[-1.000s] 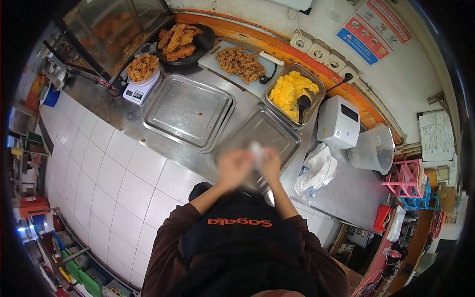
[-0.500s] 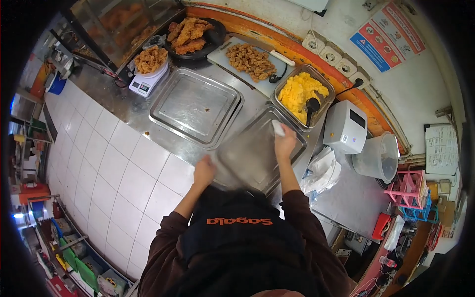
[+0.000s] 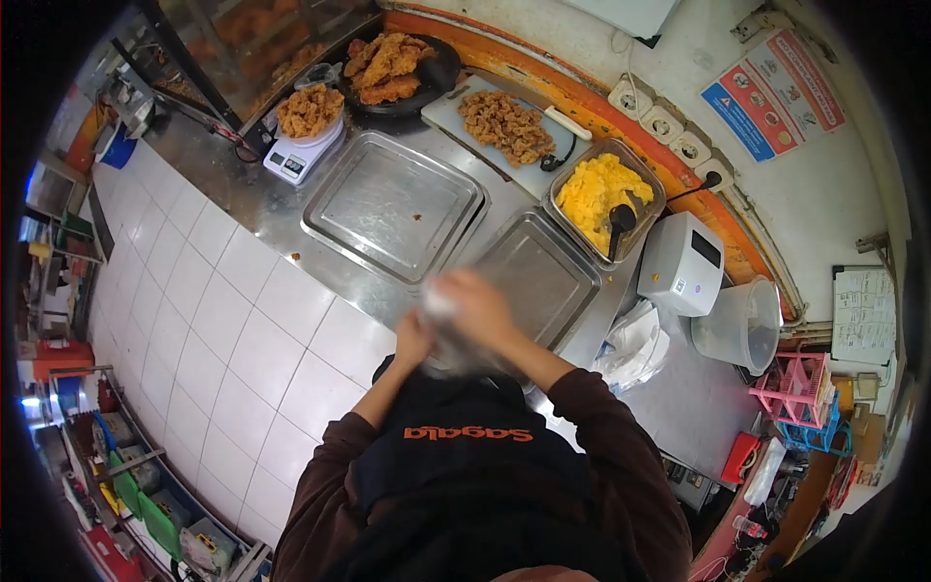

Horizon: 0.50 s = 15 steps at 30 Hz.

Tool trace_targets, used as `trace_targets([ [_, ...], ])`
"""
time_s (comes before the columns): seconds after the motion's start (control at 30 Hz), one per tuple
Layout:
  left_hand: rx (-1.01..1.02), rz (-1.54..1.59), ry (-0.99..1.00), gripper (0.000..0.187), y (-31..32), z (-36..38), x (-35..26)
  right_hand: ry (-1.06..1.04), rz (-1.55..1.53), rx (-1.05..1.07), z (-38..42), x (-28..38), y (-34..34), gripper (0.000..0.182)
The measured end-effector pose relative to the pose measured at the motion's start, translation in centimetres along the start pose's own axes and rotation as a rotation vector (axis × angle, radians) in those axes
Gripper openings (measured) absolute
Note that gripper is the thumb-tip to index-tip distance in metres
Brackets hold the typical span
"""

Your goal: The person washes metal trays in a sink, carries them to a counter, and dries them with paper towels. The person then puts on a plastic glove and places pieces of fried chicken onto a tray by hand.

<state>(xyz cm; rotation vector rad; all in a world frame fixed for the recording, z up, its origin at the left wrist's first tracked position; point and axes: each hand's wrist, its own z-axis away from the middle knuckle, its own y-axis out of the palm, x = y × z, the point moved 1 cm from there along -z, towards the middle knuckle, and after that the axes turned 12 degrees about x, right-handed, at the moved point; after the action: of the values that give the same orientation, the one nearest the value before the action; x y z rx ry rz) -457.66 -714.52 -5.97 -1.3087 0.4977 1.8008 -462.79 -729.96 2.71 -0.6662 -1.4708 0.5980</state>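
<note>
My right hand [image 3: 472, 308], blurred by motion, holds a white cloth [image 3: 439, 299] above the near left part of a metal tray. My left hand [image 3: 414, 339] is close beside it, closed at the near left edge of a tray that is smeared by motion. Beneath and to the right lies a rectangular metal tray [image 3: 543, 276] on the steel counter. Another metal tray [image 3: 396, 207], stacked on one more, rests to the left with a small brown crumb on it.
Yellow food with a black spoon fills a container [image 3: 656, 211]. Chopped fried pieces [image 3: 506, 126] lie on a board beside a knife. A scale [image 3: 291, 161] bears a bowl of fried food. A black plate [image 3: 441, 68], white dispenser [image 3: 681, 262] and clear bucket [image 3: 742, 325] stand around.
My right hand with the cloth has swept from the tray's far right side to its near left, beside my left hand. My left hand has shifted slightly right. The view has moved a little.
</note>
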Motion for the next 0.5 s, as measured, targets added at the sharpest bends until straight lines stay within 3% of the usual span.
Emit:
trace_targets([
  [0.1,0.018,0.009,-0.061,0.011,-0.5,-0.3,0.7,-0.166,0.252,-0.029,-0.5,-0.9,0.5,0.023],
  [0.13,0.003,-0.002,-0.075,0.012,-0.9,-0.1,0.9,-0.033,0.185,-0.018,-1.0,-0.9,-1.4,0.024],
  [0.17,0.004,-0.001,-0.082,0.012,-1.2,-0.1,2.2,0.091,0.179,-0.150,-1.8,-4.4,-1.5,0.021],
  [0.2,0.015,-0.129,0.053,0.012,-1.3,-0.7,4.4,0.215,0.174,-0.287,-2.6,-8.0,-2.1,0.017],
  [0.27,0.026,-0.169,0.123,0.014,-1.3,-0.4,4.9,0.612,0.214,-0.170,-3.5,-10.2,-7.6,0.015],
  [0.37,-0.051,-0.376,0.196,0.016,-0.9,-1.0,6.9,0.437,0.392,-0.224,-3.7,-11.7,-6.7,0.015],
  [0.5,-0.048,-0.422,0.171,0.017,-0.8,-0.9,6.9,0.435,0.269,-0.157,-1.4,-6.4,-3.6,0.022],
])
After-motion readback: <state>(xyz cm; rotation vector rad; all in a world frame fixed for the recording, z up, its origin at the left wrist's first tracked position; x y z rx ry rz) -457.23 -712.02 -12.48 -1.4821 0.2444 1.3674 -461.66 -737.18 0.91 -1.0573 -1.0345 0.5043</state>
